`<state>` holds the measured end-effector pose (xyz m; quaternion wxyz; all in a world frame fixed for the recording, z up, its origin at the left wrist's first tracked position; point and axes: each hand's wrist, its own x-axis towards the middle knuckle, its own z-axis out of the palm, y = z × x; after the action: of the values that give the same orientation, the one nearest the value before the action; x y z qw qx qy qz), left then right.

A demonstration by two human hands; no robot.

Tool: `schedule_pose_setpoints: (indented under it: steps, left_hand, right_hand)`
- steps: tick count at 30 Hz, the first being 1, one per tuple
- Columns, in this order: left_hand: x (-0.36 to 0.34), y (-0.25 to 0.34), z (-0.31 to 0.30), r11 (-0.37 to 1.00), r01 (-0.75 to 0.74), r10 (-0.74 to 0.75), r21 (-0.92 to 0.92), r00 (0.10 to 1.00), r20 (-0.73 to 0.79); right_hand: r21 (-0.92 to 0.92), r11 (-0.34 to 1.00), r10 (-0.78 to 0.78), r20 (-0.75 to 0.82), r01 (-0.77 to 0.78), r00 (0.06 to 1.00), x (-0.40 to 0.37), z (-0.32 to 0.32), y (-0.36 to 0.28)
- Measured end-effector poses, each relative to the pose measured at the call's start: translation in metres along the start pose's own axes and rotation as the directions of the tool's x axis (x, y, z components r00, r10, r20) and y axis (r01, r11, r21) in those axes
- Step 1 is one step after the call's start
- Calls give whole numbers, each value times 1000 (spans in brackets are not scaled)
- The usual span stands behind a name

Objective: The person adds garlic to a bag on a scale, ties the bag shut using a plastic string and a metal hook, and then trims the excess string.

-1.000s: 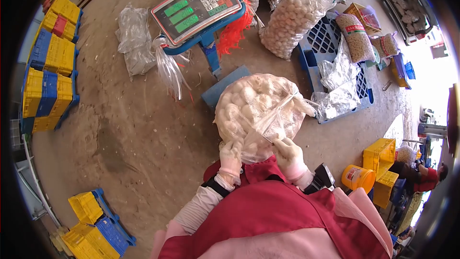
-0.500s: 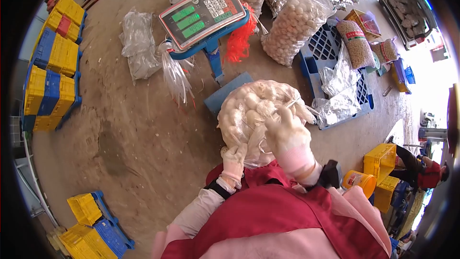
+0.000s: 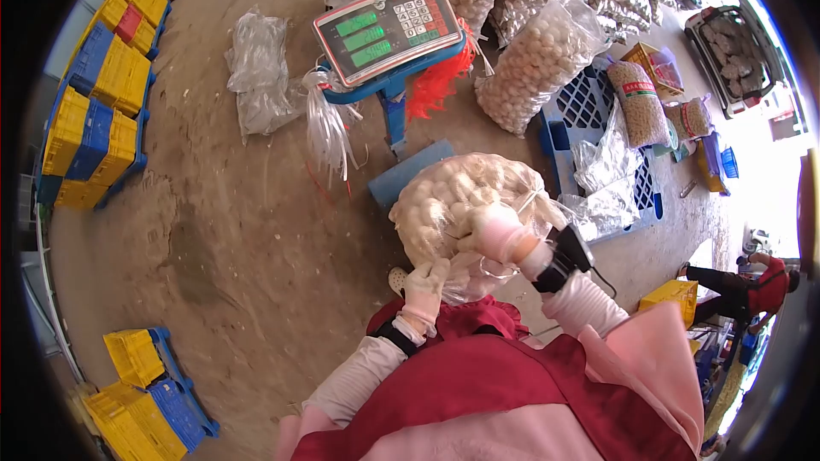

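A clear plastic bag full of pale round balls (image 3: 444,196) rests on the blue platform (image 3: 401,172) of a floor scale. My left hand (image 3: 424,283), in a white glove, grips the gathered plastic at the bag's near side. My right hand (image 3: 494,230), also gloved, is pressed on the bag's top right, closed around a twist of the bag's plastic neck. A black device is strapped on my right wrist (image 3: 564,258).
The scale's display head (image 3: 389,27) stands behind the bag, with red strings (image 3: 436,81) and clear strips hanging. More filled bags (image 3: 538,60) and a blue pallet (image 3: 589,102) lie at right. Yellow and blue crates (image 3: 94,111) stand left. A person in red (image 3: 756,286) is at far right.
My right hand moved from the bag's near edge up over its top, winding the plastic neck. My left hand stayed at the near side. The view shifted slightly.
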<state>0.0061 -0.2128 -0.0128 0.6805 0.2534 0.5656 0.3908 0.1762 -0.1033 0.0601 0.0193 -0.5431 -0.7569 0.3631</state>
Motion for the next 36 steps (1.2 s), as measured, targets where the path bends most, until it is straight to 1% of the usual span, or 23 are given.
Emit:
schedule_pose_setpoints:
  steps: [3, 5, 7, 9, 11, 12, 14, 15, 16, 17, 20, 21, 22, 23, 25, 27, 28, 29, 31, 32, 33, 35, 36]
  left_hand:
    - [4, -5, 3, 997, -70, 71, -44, 997, 26]
    - [4, -6, -1, 996, -66, 64, 66, 997, 39]
    - [1, -3, 0, 997, -59, 58, 48, 998, 30]
    - [4, -4, -1, 998, -62, 61, 31, 998, 24]
    - [8, -10, -2, 999, -29, 30, -31, 999, 45]
    - [10, -9, 1, 999, -32, 34, -33, 998, 50]
    - [8, -12, 3, 984, -174, 174, 31, 985, -4]
    - [8, -21, 0, 985, -166, 166, 40, 986, 5]
    - [16, -36, -7, 944, -265, 260, 197, 964, 50]
    - [26, -50, -15, 865, -368, 351, 341, 930, 113]
    - [33, -60, -25, 871, -352, 304, 343, 934, 188]
    - [28, -55, -29, 923, -266, 207, 277, 952, 225]
    - [23, -48, -33, 966, -158, 100, 204, 957, 271]
    - [20, -40, -38, 989, -31, -15, 144, 949, 313]
    - [13, -10, -52, 938, 346, -287, -7, 789, 543]
    - [10, 7, -58, 694, 720, -463, -6, 453, 762]
    - [14, 14, -60, 547, 835, -480, 65, 249, 841]
    - [15, 13, -54, 440, 886, -482, 147, 95, 871]
    - [11, -9, -35, 830, 558, -439, -26, 680, 587]
    - [9, -20, -25, 950, 311, -279, -25, 883, 377]
    - [8, -26, -19, 998, 49, -54, 37, 987, 151]
    - [9, -17, -11, 999, 33, -32, -14, 996, 83]
    - [11, -18, -10, 999, 39, -39, -7, 995, 87]
  right_hand:
    - [-109, 994, -18, 66, 25, 998, -4, -10, -11]
    - [33, 999, 7, -150, -2, 989, 1, -8, -24]
    - [415, 899, 14, -353, 143, 936, 6, -22, -36]
    - [464, 878, 0, -235, 112, 972, 2, -20, -27]
    - [-13, 957, -290, 21, 291, 957, -2, 7, -4]
    - [-143, 962, -221, 100, 234, 970, 5, 1, -19]
    - [74, 791, -576, -247, 608, 779, 26, -11, -52]
    - [151, 758, -585, -274, 635, 763, 26, -27, -81]
    - [270, 721, -569, -295, 638, 768, 31, -32, -104]
    - [218, 679, -590, -406, 701, 698, 41, -20, -114]
    - [291, 802, -425, -337, 522, 840, 46, 48, -135]
    - [552, 741, -303, -233, 382, 924, 35, 62, -150]
    - [902, 375, -315, -92, 213, 945, 15, 96, -186]
    - [932, 315, -353, -59, 178, 934, 2, 106, -196]
    - [959, 214, -404, -88, 188, 910, -6, 81, -195]
    - [975, 220, -311, 104, -34, 945, -19, 26, -184]
    - [973, 212, -366, -7, 91, 931, -21, 31, -169]
    - [626, 281, -603, -474, 727, 641, -19, 35, -145]
    - [588, 587, -541, -226, 556, 810, -58, 4, -98]
    - [614, 730, -210, -214, 299, 954, -78, 4, -80]
    - [518, 831, -54, -288, 203, 956, -91, 4, -56]
    - [226, 972, 178, -528, -64, 830, -115, 12, -15]
    - [234, 951, 301, -540, -203, 786, -120, 14, -3]
